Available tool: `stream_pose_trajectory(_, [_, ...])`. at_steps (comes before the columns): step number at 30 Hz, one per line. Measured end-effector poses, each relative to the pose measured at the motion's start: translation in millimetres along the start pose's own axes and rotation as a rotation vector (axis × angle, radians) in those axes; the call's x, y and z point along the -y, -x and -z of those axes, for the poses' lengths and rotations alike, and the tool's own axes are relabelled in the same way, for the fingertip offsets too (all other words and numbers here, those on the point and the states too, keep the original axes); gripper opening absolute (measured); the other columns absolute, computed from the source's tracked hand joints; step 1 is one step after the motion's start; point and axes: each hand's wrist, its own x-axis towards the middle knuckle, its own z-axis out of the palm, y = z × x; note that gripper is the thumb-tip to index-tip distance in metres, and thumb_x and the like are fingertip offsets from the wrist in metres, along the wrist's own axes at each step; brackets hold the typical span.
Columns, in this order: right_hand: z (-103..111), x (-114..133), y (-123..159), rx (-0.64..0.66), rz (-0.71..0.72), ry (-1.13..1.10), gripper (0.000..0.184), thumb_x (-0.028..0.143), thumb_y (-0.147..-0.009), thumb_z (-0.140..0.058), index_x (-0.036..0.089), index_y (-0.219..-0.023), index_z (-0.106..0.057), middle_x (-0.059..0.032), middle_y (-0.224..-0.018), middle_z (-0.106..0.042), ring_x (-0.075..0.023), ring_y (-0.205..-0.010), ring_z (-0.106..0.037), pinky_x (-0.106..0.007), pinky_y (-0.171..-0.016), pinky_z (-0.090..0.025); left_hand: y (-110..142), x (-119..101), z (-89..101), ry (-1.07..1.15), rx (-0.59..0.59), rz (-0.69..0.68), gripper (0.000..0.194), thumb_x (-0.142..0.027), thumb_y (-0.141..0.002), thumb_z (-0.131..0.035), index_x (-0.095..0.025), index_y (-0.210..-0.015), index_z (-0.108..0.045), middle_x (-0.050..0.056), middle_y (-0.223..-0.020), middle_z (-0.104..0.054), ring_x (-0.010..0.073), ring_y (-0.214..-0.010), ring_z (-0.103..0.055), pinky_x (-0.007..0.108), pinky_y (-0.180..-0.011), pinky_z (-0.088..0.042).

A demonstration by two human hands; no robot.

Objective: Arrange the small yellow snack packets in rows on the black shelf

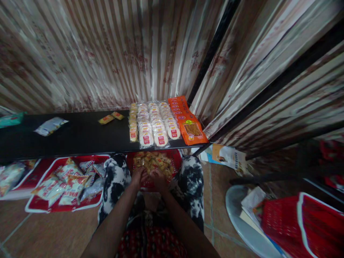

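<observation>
My left hand (139, 176) and my right hand (158, 177) are close together over a red basket (176, 157) between my knees. Small yellow-wrapped snack packets (153, 161) fill the basket. The fingers of both hands curl inward among the nearest packets; the dim picture hides what is in them. Beyond the basket, on the black shelf (80, 139), stand rows of round white crackers in clear wrappers (154, 125). A column of yellow packets (133, 123) runs along their left, and orange snack bags (189, 122) lie on their right.
Two loose yellow packets (110, 117), a silvery packet (51, 126) and a green packet (10, 120) lie on the shelf. A red basket of snack bags (67, 182) sits left of my legs. At right are a pale basin (236, 208), another red basket (282, 218) and black bars.
</observation>
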Motion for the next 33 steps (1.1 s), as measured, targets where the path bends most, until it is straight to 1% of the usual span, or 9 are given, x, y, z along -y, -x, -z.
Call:
stream_pose_trajectory(3, [-1,0,1,0.053,0.097,0.108,0.012,0.024,-0.071,-0.051,0.020,-0.062,-0.058,-0.0016,-0.071,-0.061,-0.0166,-0.074,-0.056,-0.028,-0.074,-0.042,-1,0,0.8,-0.004,0.013,-0.005,0.003,-0.018,-0.078,-0.058,-0.016,-0.078,-0.058,0.002,-0.067,-0.064,0.0095,-0.057,-0.062,0.022,-0.061,-0.052])
stream_pose_trajectory(6, [-1,-2,2,0.115,0.212,0.161,0.013,0.024,-0.075,-0.052,0.021,-0.064,-0.059,-0.0019,-0.075,-0.063,-0.0163,-0.078,-0.056,-0.028,-0.076,-0.042,-3,1,1.3,0.000,0.008,-0.015,0.002,-0.018,-0.078,-0.058,-0.016,-0.079,-0.058,0.000,-0.065,-0.064,0.0087,-0.054,-0.061,0.020,-0.058,-0.051])
stream_pose_trajectory(8, [-2,-5,3,0.132,0.260,0.178,0.014,0.024,-0.076,-0.052,0.021,-0.065,-0.059,-0.0021,-0.076,-0.063,-0.0163,-0.080,-0.056,-0.029,-0.078,-0.042,-5,2,1.6,0.003,0.005,-0.019,0.002,-0.018,-0.076,-0.059,-0.016,-0.078,-0.058,0.000,-0.064,-0.063,0.0085,-0.053,-0.059,0.020,-0.055,-0.049])
stream_pose_trajectory(11, [-3,-9,2,0.143,0.266,0.199,0.014,0.023,-0.077,-0.052,0.020,-0.066,-0.060,-0.0026,-0.077,-0.064,-0.0164,-0.081,-0.057,-0.029,-0.078,-0.044,-8,3,2.5,0.008,-0.001,-0.023,0.005,-0.018,-0.074,-0.061,-0.016,-0.075,-0.057,-0.001,-0.063,-0.062,0.0081,-0.051,-0.058,0.019,-0.052,-0.047])
stream_pose_trajectory(15, [-5,-12,2,0.158,0.279,0.212,0.011,0.020,-0.076,-0.056,0.020,-0.067,-0.062,-0.0029,-0.080,-0.063,-0.0168,-0.083,-0.058,-0.030,-0.079,-0.045,-11,6,4.2,0.013,-0.011,-0.033,0.012,-0.021,-0.068,-0.066,-0.016,-0.073,-0.055,-0.004,-0.057,-0.058,0.0070,-0.047,-0.053,0.019,-0.049,-0.043])
stream_pose_trajectory(20, [-5,-10,4,0.162,0.284,0.211,0.009,0.019,-0.075,-0.059,0.020,-0.067,-0.063,-0.0033,-0.082,-0.063,-0.0162,-0.082,-0.058,-0.029,-0.077,-0.046,-14,9,5.7,0.008,-0.030,-0.043,0.020,-0.022,-0.063,-0.070,-0.016,-0.077,-0.056,-0.005,-0.057,-0.057,0.0076,-0.049,-0.052,0.020,-0.050,-0.042])
stream_pose_trajectory(27, [-7,-14,4,0.194,0.374,0.294,0.009,0.016,-0.075,-0.060,0.020,-0.068,-0.063,-0.0021,-0.080,-0.063,-0.0155,-0.082,-0.057,-0.029,-0.079,-0.044,-17,11,8.1,0.006,-0.044,-0.065,0.031,-0.025,-0.055,-0.075,-0.016,-0.078,-0.056,-0.006,-0.057,-0.056,0.0083,-0.049,-0.052,0.020,-0.049,-0.039])
stream_pose_trajectory(30, [-7,-14,5,0.195,0.407,0.311,0.008,0.015,-0.075,-0.060,0.021,-0.070,-0.063,-0.0023,-0.081,-0.062,-0.0152,-0.081,-0.057,-0.028,-0.077,-0.044,-19,13,8.5,0.003,-0.038,-0.082,0.032,-0.025,-0.052,-0.077,-0.015,-0.076,-0.057,-0.005,-0.056,-0.057,0.0088,-0.049,-0.053,0.020,-0.047,-0.037])
stream_pose_trajectory(33, [-6,-10,7,0.196,0.443,0.312,0.008,0.016,-0.076,-0.059,0.020,-0.071,-0.063,-0.0021,-0.082,-0.062,-0.0151,-0.081,-0.056,-0.029,-0.078,-0.043,-21,14,8.3,0.010,-0.042,-0.104,0.034,-0.027,-0.050,-0.078,-0.015,-0.073,-0.056,-0.004,-0.056,-0.057,0.0089,-0.049,-0.053,0.020,-0.049,-0.039])
